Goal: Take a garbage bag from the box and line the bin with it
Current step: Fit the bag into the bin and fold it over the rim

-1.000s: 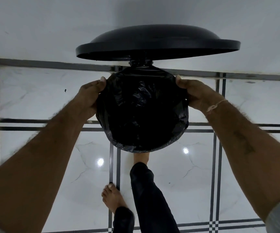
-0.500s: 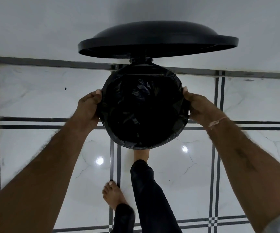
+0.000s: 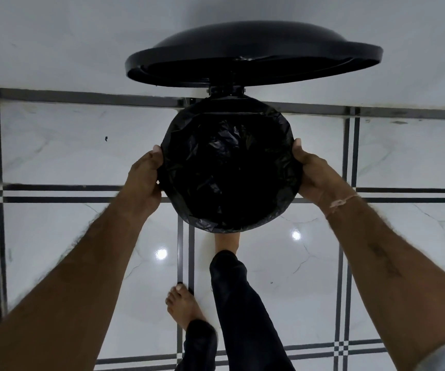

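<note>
The left hand grips the left side of the rim, thumb laid over the folded edge of the garbage bag and fingers hidden below it. Just to the right of that hand, between both hands, the bag is black, glossy and crinkled. It is turned over the round mouth all the way around and sags dark into the middle. The bin itself shows only as a hinge block beyond the plastic. Its mouth faces straight up at the camera, so its long axis runs down to the floor and is seen end-on. Above and beyond the hands, the domed black lid stands raised from the far side, against a pale wall. The right hand clasps the right side of the rim the same way, thumb on top, with a thread band at the wrist. Below the hands, one bare foot reaches under the bin's near edge. The other foot stands on the white tiled floor.
</note>
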{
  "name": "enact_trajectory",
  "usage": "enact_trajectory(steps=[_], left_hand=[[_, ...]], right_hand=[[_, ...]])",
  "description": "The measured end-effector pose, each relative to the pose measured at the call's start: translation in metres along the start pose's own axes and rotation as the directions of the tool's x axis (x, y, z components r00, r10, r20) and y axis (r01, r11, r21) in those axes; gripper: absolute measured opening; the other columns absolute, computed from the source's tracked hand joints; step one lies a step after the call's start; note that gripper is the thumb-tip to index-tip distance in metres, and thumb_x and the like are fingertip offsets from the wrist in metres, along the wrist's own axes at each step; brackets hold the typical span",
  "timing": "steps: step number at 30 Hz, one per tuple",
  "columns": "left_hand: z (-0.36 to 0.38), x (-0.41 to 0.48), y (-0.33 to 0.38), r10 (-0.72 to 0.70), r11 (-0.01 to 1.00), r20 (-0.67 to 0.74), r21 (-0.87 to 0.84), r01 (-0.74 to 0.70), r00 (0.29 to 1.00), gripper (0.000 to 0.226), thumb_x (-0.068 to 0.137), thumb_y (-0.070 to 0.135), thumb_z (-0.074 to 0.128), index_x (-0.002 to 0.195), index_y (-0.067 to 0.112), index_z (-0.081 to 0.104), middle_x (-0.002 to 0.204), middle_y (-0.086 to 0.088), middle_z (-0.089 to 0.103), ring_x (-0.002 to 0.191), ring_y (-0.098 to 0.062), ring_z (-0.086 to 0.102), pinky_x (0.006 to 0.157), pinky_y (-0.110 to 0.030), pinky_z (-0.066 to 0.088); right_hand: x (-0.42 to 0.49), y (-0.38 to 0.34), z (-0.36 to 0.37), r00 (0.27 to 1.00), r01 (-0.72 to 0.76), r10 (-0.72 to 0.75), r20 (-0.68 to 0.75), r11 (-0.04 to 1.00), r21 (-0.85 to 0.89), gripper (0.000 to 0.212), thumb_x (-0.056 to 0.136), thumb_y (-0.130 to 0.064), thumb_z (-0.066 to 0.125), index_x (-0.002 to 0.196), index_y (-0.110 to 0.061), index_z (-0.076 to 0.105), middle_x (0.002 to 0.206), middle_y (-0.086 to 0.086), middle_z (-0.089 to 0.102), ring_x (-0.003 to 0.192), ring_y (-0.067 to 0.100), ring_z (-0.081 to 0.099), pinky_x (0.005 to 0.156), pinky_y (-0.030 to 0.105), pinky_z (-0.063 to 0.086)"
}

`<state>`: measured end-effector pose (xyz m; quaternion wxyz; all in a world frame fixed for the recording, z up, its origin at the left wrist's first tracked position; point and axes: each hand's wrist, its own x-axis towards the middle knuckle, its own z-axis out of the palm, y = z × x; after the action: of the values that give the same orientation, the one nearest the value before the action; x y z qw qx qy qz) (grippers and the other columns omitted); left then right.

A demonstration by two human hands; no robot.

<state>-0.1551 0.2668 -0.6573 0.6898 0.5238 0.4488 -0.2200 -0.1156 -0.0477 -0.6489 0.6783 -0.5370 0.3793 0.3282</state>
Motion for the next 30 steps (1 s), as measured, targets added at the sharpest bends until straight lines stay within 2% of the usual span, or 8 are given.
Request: enact_trajectory(steps=[4, 7, 10, 13, 16, 20, 24, 30], left_hand=[[-0.001, -0.003, -0.006, -0.124, 0.992, -0.008, -0.012, 0.123, 0.992, 0.035, 0.106, 0.045, 0.046, 0.111, 0.023, 0.073, 0.109, 0.003, 0.073, 0.108, -0.020, 0.065, 0.094, -0.040, 0.054], [0.004, -0.011, -0.010, -0.152, 0.984, -0.054, -0.106, 0.145, 0.987, 0.035, 0.101, 0.048, 0.055, 0.117, 0.022, 0.072, 0.110, 0.004, 0.074, 0.110, -0.018, 0.066, 0.089, -0.037, 0.056], [0.009, -0.017, -0.012, -0.174, 0.967, -0.166, -0.215, 0.137, 0.971, 0.054, 0.090, 0.058, 0.067, 0.125, 0.017, 0.069, 0.119, 0.000, 0.074, 0.109, -0.019, 0.069, 0.094, -0.042, 0.060], [0.015, -0.016, -0.018, -0.112, 0.968, -0.281, -0.247, 0.041, 0.953, 0.056, 0.089, 0.055, 0.069, 0.117, 0.006, 0.066, 0.111, -0.005, 0.075, 0.102, -0.023, 0.073, 0.086, -0.047, 0.063], [0.015, -0.018, -0.022, -0.085, 0.946, -0.269, -0.324, -0.007, 0.959, 0.038, 0.097, 0.052, 0.061, 0.099, 0.015, 0.065, 0.108, 0.000, 0.069, 0.098, -0.018, 0.070, 0.087, -0.037, 0.063], [-0.007, -0.020, -0.044, -0.063, 0.938, -0.097, -0.346, 0.025, 0.993, 0.011, 0.099, 0.021, 0.063, 0.102, 0.013, 0.069, 0.094, 0.002, 0.069, 0.088, -0.013, 0.067, 0.078, -0.023, 0.059], [-0.010, -0.026, -0.047, -0.199, 0.913, -0.053, -0.373, 0.166, 0.978, 0.028, 0.096, 0.033, 0.068, 0.114, 0.012, 0.071, 0.111, -0.004, 0.075, 0.100, -0.018, 0.072, 0.081, -0.031, 0.064], [-0.008, -0.024, -0.051, -0.195, 0.866, 0.076, -0.454, 0.208, 0.978, 0.035, 0.098, 0.040, 0.060, 0.116, 0.011, 0.070, 0.121, -0.010, 0.075, 0.111, -0.024, 0.073, 0.085, -0.039, 0.064]], right_hand=[[-0.003, -0.004, -0.002, 0.997, -0.033, 0.027, -0.072, 0.996, -0.083, 0.049, 0.104, -0.054, 0.047, 0.124, -0.015, 0.070, 0.130, 0.006, 0.073, 0.123, 0.024, 0.066, 0.107, 0.046, 0.049], [-0.018, 0.012, 0.012, 0.936, 0.096, -0.143, -0.323, 0.983, -0.155, 0.039, 0.102, -0.047, 0.059, 0.112, -0.010, 0.068, 0.104, -0.003, 0.073, 0.098, 0.014, 0.067, 0.081, 0.031, 0.054], [-0.023, 0.035, 0.017, 0.890, 0.142, -0.140, -0.434, 0.989, -0.027, 0.037, 0.101, -0.038, 0.065, 0.120, -0.006, 0.065, 0.105, 0.005, 0.071, 0.093, 0.020, 0.068, 0.064, 0.030, 0.055], [-0.021, 0.036, 0.019, 0.879, 0.134, -0.068, -0.471, 0.985, 0.109, 0.044, 0.100, -0.033, 0.067, 0.124, 0.003, 0.065, 0.116, 0.015, 0.074, 0.103, 0.031, 0.072, 0.076, 0.039, 0.063], [-0.017, 0.039, 0.015, 0.883, 0.113, -0.027, -0.470, 0.982, 0.155, 0.048, 0.099, -0.035, 0.068, 0.124, 0.006, 0.067, 0.120, 0.018, 0.075, 0.112, 0.035, 0.072, 0.095, 0.050, 0.060], [-0.025, 0.048, 0.005, 0.916, 0.105, -0.029, -0.400, 0.980, 0.171, 0.029, 0.103, -0.028, 0.062, 0.113, -0.002, 0.071, 0.107, 0.007, 0.075, 0.102, 0.025, 0.071, 0.078, 0.034, 0.062], [-0.033, 0.053, 0.000, 0.948, -0.003, 0.099, -0.301, 0.953, 0.304, 0.021, 0.100, -0.029, 0.067, 0.104, -0.009, 0.074, 0.106, 0.003, 0.077, 0.106, 0.023, 0.072, 0.090, 0.038, 0.061], [-0.025, 0.043, 0.005, 0.954, -0.098, 0.190, -0.233, 0.929, 0.356, 0.032, 0.105, -0.040, 0.055, 0.105, -0.013, 0.072, 0.108, 0.003, 0.078, 0.095, 0.021, 0.075, 0.075, 0.042, 0.063]])
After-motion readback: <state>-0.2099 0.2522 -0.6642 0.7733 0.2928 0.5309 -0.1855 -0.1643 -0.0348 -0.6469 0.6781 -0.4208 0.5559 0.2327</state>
